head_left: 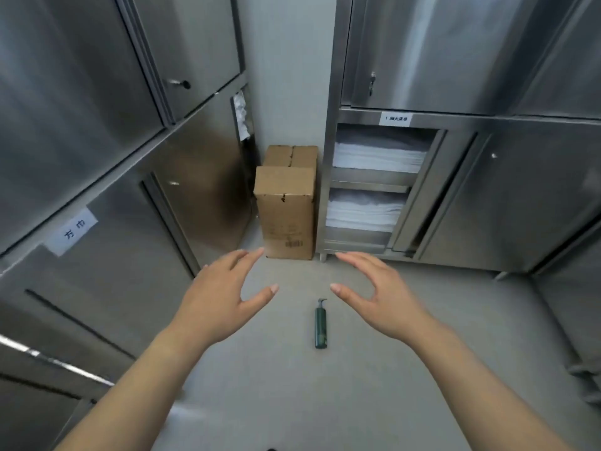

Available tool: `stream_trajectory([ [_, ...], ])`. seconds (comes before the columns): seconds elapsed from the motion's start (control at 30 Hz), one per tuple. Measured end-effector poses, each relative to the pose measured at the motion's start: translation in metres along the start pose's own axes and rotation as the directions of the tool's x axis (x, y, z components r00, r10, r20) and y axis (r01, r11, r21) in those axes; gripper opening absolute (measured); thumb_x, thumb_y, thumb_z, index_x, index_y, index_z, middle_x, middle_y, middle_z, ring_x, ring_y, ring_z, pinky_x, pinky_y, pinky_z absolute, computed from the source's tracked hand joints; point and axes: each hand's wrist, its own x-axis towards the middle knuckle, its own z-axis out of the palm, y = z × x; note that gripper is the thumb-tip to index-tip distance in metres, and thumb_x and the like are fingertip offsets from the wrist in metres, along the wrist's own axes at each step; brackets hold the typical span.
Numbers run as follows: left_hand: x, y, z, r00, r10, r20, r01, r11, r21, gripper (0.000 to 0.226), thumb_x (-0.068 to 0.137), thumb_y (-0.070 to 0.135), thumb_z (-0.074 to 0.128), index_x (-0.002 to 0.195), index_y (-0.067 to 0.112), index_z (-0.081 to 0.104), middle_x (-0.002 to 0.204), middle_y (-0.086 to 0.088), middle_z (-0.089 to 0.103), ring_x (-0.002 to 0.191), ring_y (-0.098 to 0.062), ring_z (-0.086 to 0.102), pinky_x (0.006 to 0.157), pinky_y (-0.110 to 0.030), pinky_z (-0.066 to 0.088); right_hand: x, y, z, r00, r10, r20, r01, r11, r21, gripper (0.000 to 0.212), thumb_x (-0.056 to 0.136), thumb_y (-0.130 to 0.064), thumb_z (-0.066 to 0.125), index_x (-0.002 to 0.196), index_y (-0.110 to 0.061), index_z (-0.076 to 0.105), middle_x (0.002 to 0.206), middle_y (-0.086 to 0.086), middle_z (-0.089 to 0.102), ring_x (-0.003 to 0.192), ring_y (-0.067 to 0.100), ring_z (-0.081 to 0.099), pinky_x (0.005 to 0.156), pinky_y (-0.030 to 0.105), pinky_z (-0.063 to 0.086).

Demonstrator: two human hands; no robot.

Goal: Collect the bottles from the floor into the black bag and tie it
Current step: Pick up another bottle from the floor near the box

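- Down on the smooth, pale grey floor (357, 402) lies a slim dark green bottle (320, 323), a narrow cylinder on its side with its grey pump head pointing away from the person.
- The left hand (224, 294) is held out in the air, fingers straight and spread, thumb stretched toward the middle, holding nothing.
- The right hand (380, 297) mirrors it, fingers extended and parted, and is likewise empty.
- The bottle sits between the two hands as seen from the head camera, a little nearer the right thumb, and touches neither hand.
- A tall brown cardboard box (287, 206) with a taped top stands upright in the corner beyond the hands, against the pale wall.
- Brushed steel cabinets line both sides: the left cabinet (81, 125) has flat, dully shining doors and a white paper label (73, 231).
- The right cabinet (487, 190) has one sliding door open, showing two shelves of folded white linen (377, 157) in soft, even stacks.
- A second small white label (395, 118) sits on the steel rail above those shelves.
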Motion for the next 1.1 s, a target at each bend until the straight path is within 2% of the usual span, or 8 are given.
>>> stream_trajectory([
  [0.13,0.064,-0.003,-0.002,0.998,0.054,0.038,-0.054,0.998,0.016,0.089,0.068,0.080,0.015,0.144,0.033,0.025,0.148,0.003,0.037,0.134,-0.017,0.036,0.107,-0.046,0.035,0.038,0.018,-0.008,0.997,0.047,-0.067,-0.046,0.999,0.018,0.071,0.075,-0.077,0.040,0.132,-0.037,0.048,0.134,-0.016,0.049,0.124,0.001,0.043,0.104,0.023,0.034],
  [0.33,0.142,0.001,0.013,0.996,0.067,0.062,-0.069,0.997,0.030,0.082,0.074,0.077,0.023,0.144,0.034,0.024,0.147,0.005,0.037,0.133,-0.015,0.037,0.106,-0.038,0.038,0.094,0.066,-0.024,0.994,0.091,-0.063,-0.091,0.996,0.009,0.074,0.074,-0.078,0.039,0.134,-0.036,0.046,0.136,-0.015,0.048,0.124,-0.001,0.041,0.102,0.019,0.029],
  [0.47,0.194,0.008,0.026,1.000,-0.003,0.027,0.003,1.000,0.011,0.083,0.073,0.076,0.024,0.143,0.032,0.027,0.146,0.004,0.039,0.131,-0.017,0.040,0.105,-0.039,0.040,0.150,0.104,-0.035,0.998,0.067,0.006,-0.067,0.998,0.006,0.074,0.074,-0.076,0.038,0.135,-0.034,0.046,0.139,-0.011,0.048,0.129,0.006,0.041,0.107,0.025,0.032],
  [0.7,0.279,0.026,0.065,0.983,-0.174,0.053,0.171,0.984,0.058,0.074,0.081,0.070,0.030,0.143,0.030,0.027,0.144,-0.001,0.042,0.127,-0.022,0.043,0.103,-0.042,0.040,0.253,0.172,-0.046,0.983,-0.006,0.184,-0.001,0.999,0.039,0.063,0.080,-0.066,0.048,0.133,-0.031,0.049,0.138,-0.010,0.049,0.127,0.006,0.042,0.101,0.019,0.029],
  [0.83,0.301,0.015,0.093,0.937,-0.344,0.057,0.343,0.939,0.025,0.072,0.082,0.069,0.034,0.143,0.029,0.029,0.143,0.000,0.043,0.125,-0.022,0.045,0.099,-0.037,0.041,0.292,0.200,-0.012,0.952,0.001,0.306,-0.022,0.998,0.063,0.062,0.082,-0.062,0.051,0.132,-0.026,0.051,0.139,-0.006,0.050,0.128,0.010,0.042,0.098,0.019,0.029],
  [1.03,0.300,-0.037,0.179,0.889,-0.445,0.113,0.448,0.894,-0.001,0.072,0.084,0.069,0.033,0.141,0.026,0.033,0.140,-0.002,0.047,0.120,-0.024,0.050,0.098,-0.037,0.043,0.314,0.258,0.082,0.911,0.047,0.410,-0.085,0.994,0.075,0.059,0.081,-0.058,0.058,0.130,-0.024,0.052,0.135,-0.007,0.051,0.125,0.009,0.044,0.097,0.013,0.025],
  [1.1,0.304,-0.063,0.231,0.880,-0.446,0.165,0.453,0.892,-0.003,0.072,0.083,0.068,0.032,0.143,0.027,0.031,0.143,-0.002,0.044,0.119,-0.023,0.050,0.100,-0.037,0.041,0.316,0.296,0.126,0.912,0.111,0.395,-0.130,0.991,0.022,0.063,0.079,-0.057,0.063,0.131,-0.023,0.052,0.136,-0.005,0.051,0.127,0.013,0.043,0.105,0.022,0.028],
])
